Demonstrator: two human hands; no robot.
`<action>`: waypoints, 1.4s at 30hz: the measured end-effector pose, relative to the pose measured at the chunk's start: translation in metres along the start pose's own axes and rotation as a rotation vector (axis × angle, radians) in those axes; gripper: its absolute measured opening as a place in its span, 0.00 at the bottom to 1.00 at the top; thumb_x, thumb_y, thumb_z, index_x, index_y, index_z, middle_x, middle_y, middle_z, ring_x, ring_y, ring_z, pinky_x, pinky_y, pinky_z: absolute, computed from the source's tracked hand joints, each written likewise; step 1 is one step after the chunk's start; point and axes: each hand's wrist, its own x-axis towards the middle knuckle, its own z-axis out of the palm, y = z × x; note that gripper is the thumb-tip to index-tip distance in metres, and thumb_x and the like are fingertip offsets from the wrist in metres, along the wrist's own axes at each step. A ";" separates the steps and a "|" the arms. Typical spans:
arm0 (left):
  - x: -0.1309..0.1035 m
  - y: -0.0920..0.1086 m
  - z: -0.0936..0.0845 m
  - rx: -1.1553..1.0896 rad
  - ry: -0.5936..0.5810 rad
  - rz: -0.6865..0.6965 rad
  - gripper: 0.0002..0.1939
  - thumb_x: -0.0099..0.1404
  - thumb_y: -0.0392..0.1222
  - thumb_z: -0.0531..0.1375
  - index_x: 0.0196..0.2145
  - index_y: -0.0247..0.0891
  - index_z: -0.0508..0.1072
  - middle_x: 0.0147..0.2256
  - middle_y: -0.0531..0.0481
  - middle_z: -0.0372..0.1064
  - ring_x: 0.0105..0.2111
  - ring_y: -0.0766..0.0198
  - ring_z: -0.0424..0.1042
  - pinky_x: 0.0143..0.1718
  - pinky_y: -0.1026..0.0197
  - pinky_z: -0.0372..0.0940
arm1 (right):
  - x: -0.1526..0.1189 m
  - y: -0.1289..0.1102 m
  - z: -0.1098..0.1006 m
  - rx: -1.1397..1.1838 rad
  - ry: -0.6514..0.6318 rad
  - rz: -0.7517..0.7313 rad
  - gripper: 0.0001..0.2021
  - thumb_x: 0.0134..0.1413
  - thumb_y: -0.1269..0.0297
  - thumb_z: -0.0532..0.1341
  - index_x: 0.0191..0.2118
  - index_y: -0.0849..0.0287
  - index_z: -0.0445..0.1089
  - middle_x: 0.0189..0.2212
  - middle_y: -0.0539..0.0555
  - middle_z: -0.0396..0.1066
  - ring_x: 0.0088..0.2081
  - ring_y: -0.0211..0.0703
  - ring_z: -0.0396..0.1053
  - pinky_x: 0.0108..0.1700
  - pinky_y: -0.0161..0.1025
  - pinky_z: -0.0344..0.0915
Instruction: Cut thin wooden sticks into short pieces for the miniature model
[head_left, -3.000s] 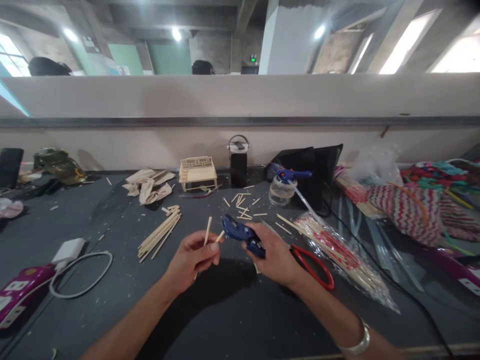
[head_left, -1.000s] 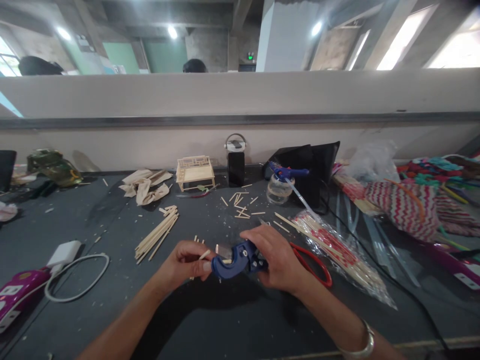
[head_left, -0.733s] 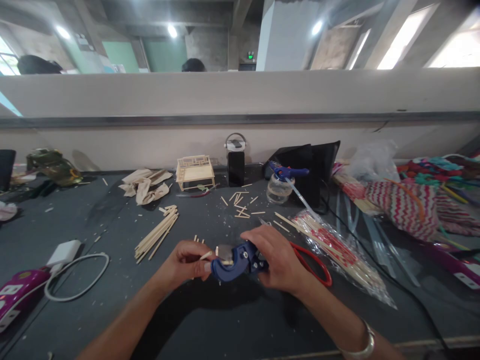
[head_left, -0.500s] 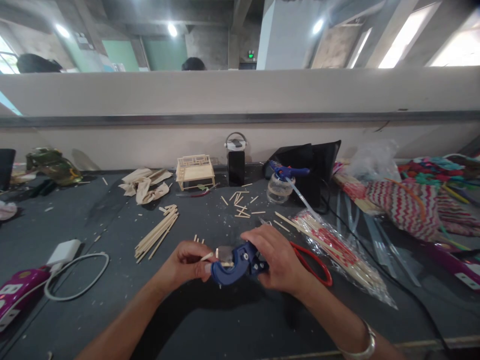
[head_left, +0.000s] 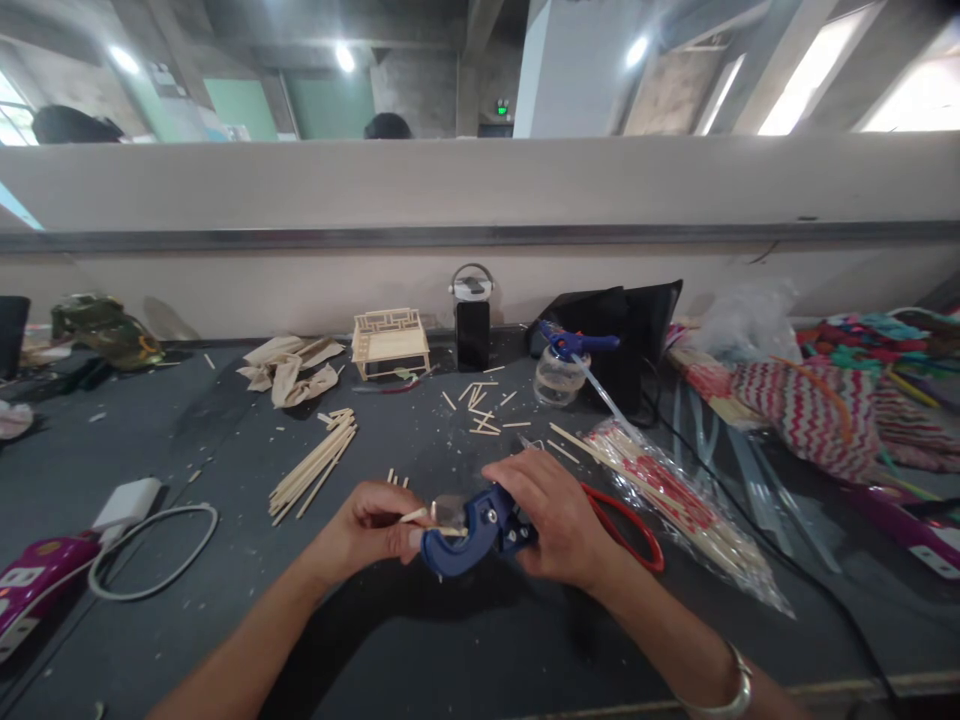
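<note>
My right hand (head_left: 559,515) is closed around the handles of a blue pipe cutter (head_left: 459,553), whose curved jaw points left. With its fingers pinched, my left hand (head_left: 373,530) holds a thin wooden stick (head_left: 414,516) by the jaw. A second pale stick piece (head_left: 450,531) lies across the cutter's mouth, beside the metal blade (head_left: 448,511). Short stick ends (head_left: 397,478) rest on the table just beyond my left fingers. Partly behind my right wrist are red-handled scissors (head_left: 626,530).
A bundle of sticks (head_left: 319,465) lies left, cut pieces (head_left: 480,405) at centre. Behind stand a small wooden bench model (head_left: 391,345), a phone (head_left: 472,338) and a glue gun (head_left: 577,343) on a jar (head_left: 559,382). Bagged sticks (head_left: 682,490) and a black cable (head_left: 750,530) lie right.
The pipe cutter has tilted slightly, and more of the stick piece shows in its mouth. My hands have barely moved.
</note>
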 end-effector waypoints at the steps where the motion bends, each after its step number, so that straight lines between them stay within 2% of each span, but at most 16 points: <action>1: 0.000 0.000 0.000 0.001 0.001 -0.002 0.09 0.56 0.43 0.66 0.28 0.33 0.79 0.22 0.50 0.68 0.21 0.70 0.64 0.24 0.68 0.59 | 0.000 0.000 0.000 -0.003 0.001 -0.001 0.31 0.34 0.71 0.53 0.52 0.59 0.58 0.40 0.59 0.69 0.40 0.52 0.66 0.42 0.48 0.62; 10: 0.002 0.006 0.002 0.005 0.016 0.003 0.12 0.55 0.47 0.66 0.29 0.33 0.79 0.21 0.50 0.68 0.20 0.70 0.64 0.23 0.68 0.59 | 0.000 0.001 0.000 -0.044 -0.001 -0.007 0.29 0.35 0.71 0.54 0.51 0.61 0.58 0.40 0.59 0.70 0.39 0.52 0.66 0.40 0.47 0.61; 16: 0.001 0.007 0.001 0.028 -0.028 0.019 0.14 0.56 0.49 0.65 0.26 0.32 0.78 0.21 0.49 0.68 0.21 0.69 0.65 0.23 0.68 0.59 | 0.000 0.002 -0.003 -0.110 -0.012 -0.016 0.27 0.35 0.70 0.53 0.49 0.60 0.60 0.36 0.58 0.70 0.36 0.50 0.65 0.38 0.45 0.60; 22: 0.000 0.001 0.002 -0.078 -0.010 -0.034 0.13 0.54 0.48 0.67 0.29 0.35 0.79 0.20 0.52 0.68 0.19 0.71 0.64 0.21 0.69 0.60 | 0.001 0.002 -0.004 -0.132 0.011 -0.015 0.24 0.37 0.71 0.53 0.47 0.61 0.62 0.34 0.57 0.69 0.35 0.49 0.65 0.37 0.45 0.60; 28: -0.001 0.003 0.002 -0.069 -0.011 -0.061 0.17 0.52 0.52 0.67 0.26 0.33 0.78 0.18 0.52 0.67 0.18 0.71 0.64 0.20 0.69 0.58 | 0.000 0.003 -0.003 -0.129 0.012 -0.016 0.21 0.39 0.71 0.54 0.45 0.60 0.62 0.32 0.56 0.69 0.32 0.47 0.64 0.34 0.42 0.60; 42: 0.003 0.009 0.000 0.031 -0.034 -0.053 0.22 0.53 0.58 0.64 0.25 0.32 0.76 0.17 0.52 0.64 0.18 0.71 0.59 0.19 0.68 0.53 | -0.005 0.004 -0.002 -0.178 -0.015 -0.014 0.23 0.34 0.70 0.53 0.44 0.59 0.62 0.27 0.53 0.67 0.28 0.45 0.64 0.29 0.39 0.58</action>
